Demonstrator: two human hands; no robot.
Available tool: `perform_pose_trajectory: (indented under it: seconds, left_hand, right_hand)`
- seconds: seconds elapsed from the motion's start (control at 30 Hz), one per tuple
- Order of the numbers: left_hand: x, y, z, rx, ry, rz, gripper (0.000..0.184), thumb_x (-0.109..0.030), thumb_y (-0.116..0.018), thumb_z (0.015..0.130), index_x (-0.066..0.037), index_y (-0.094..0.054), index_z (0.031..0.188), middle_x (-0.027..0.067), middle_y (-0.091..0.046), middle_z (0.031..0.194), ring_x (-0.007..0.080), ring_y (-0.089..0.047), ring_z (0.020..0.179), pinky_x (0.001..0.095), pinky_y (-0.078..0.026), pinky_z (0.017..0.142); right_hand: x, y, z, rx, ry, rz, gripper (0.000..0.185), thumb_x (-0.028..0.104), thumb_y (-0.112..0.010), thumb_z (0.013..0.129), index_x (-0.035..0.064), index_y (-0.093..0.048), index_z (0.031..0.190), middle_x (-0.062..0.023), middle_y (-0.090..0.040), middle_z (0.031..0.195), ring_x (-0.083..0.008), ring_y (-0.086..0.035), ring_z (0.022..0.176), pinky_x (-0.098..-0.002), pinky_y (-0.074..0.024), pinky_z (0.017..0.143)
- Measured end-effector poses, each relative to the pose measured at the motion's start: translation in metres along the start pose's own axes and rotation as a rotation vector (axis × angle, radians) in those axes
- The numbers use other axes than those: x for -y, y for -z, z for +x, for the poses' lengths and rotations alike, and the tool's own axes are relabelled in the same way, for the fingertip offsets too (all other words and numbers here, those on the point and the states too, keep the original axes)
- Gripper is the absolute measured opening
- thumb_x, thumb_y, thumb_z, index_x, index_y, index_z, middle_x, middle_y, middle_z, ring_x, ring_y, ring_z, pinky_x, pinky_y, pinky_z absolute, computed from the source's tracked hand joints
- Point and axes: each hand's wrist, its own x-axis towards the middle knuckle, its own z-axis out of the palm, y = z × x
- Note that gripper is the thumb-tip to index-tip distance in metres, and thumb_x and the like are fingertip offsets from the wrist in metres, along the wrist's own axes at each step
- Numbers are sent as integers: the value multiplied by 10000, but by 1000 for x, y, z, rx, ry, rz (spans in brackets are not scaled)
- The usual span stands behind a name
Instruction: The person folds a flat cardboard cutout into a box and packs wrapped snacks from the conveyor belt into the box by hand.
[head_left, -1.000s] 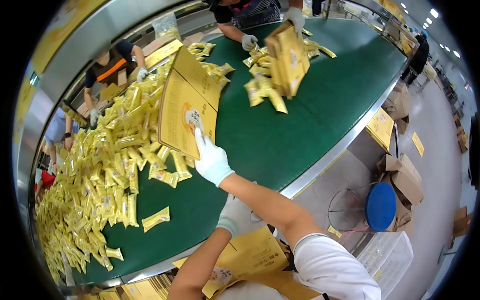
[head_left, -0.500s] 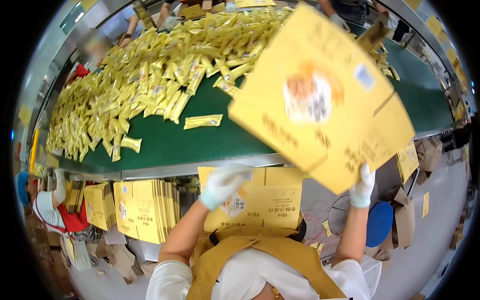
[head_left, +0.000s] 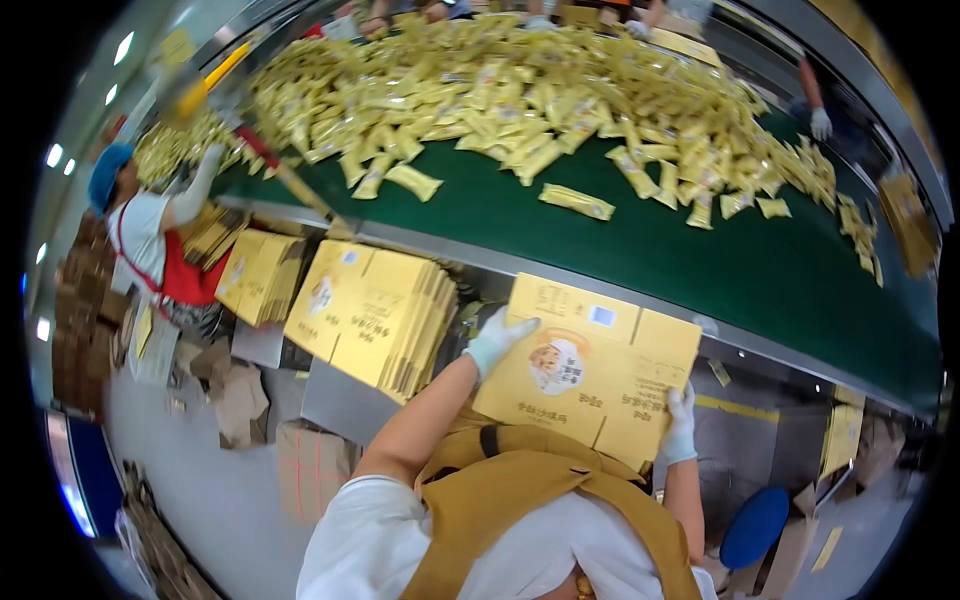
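Observation:
A flat yellow printed carton (head_left: 600, 345) lies tilted just in front of my apron, below the near edge of the conveyor. At its upper left edge is my left hand (head_left: 497, 340), white-gloved, gripping the cardboard with the thumb side over the top. My right hand (head_left: 680, 425), gloved too, grips the right edge; part of its fingers is behind the board. Whether a second carton lies underneath cannot be made out. Beyond it, several yellow snack packets (head_left: 578, 201) lie loose on the green belt (head_left: 480, 215).
Stacks of flat cartons (head_left: 360, 310) stand to my left along the belt. A co-worker (head_left: 150, 230) in a red apron and blue cap is farther left. Other people's gloved hands (head_left: 820, 124) show across the belt. A blue stool (head_left: 755, 528) stands at lower right.
The carton that my right hand held up over the belt is now lowered before my body. My left hand has moved onto its left edge. The view has swung left.

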Motion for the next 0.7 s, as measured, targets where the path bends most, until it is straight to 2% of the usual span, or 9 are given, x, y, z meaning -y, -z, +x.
perform_pose_trajectory:
  seconds: [0.17,0.2,0.3,0.33,0.47,0.57,0.6,0.7]
  left_hand:
    - [20,10,-23,-70,-108,165,659,-316,-744,901,8,-441,1388,170,-622,1275,238,-616,1113,365,-492,965]
    - [27,18,-23,-36,-75,321,696,-358,-715,901,-24,-404,1426,219,-589,1335,326,-612,1171,402,-481,998]
    - [25,37,-39,39,59,668,693,-401,-671,906,-57,-396,1441,267,-558,1367,411,-582,1214,449,-467,1022]
    - [23,45,-45,118,63,661,645,-395,-615,937,-72,-388,1447,298,-552,1358,454,-561,1224,479,-454,1030]
    - [72,35,-39,-1,100,630,574,-318,-573,968,-73,-378,1450,299,-592,1300,458,-566,1213,494,-447,1028]
    - [80,29,-39,4,13,499,581,-306,-583,966,-64,-369,1449,303,-577,1316,471,-559,1212,503,-442,1027]
    - [77,28,-42,-41,-2,507,582,-295,-595,961,-58,-378,1447,304,-557,1338,473,-531,1246,500,-428,1041]
    - [69,32,-45,-2,55,454,627,-294,-599,961,-47,-349,1480,279,-550,1361,434,-486,1312,475,-350,1134]
  right_hand:
    - [-1,7,8,-10,-166,-116,538,376,-582,1018,10,-485,1399,-106,-614,1289,-199,-614,1115,-359,-513,946]
    - [-5,8,14,-14,-161,-179,528,381,-582,1017,9,-501,1383,-104,-627,1272,-199,-624,1095,-359,-520,934]
    - [-19,9,24,-22,-146,-286,513,394,-576,1020,8,-519,1354,-102,-627,1267,-199,-621,1085,-375,-524,915]
    - [-21,7,23,-28,-132,-301,510,393,-575,1022,8,-519,1352,-102,-625,1268,-200,-619,1086,-378,-523,913]
    - [-42,19,13,-93,-192,-378,507,381,-566,1027,9,-500,1365,-104,-620,1264,-200,-609,1096,-386,-521,912]
    - [-59,23,6,-118,-60,-306,498,378,-560,1029,14,-501,1364,-106,-625,1246,-205,-624,1067,-365,-529,897]
    - [-44,4,2,-207,-95,-289,466,335,-553,1034,-26,-512,1327,-104,-628,1225,-194,-614,1059,-331,-496,922]
    - [-39,4,14,-181,-53,-230,443,320,-553,1033,-27,-526,1308,-102,-626,1206,-184,-605,1045,-326,-487,925]
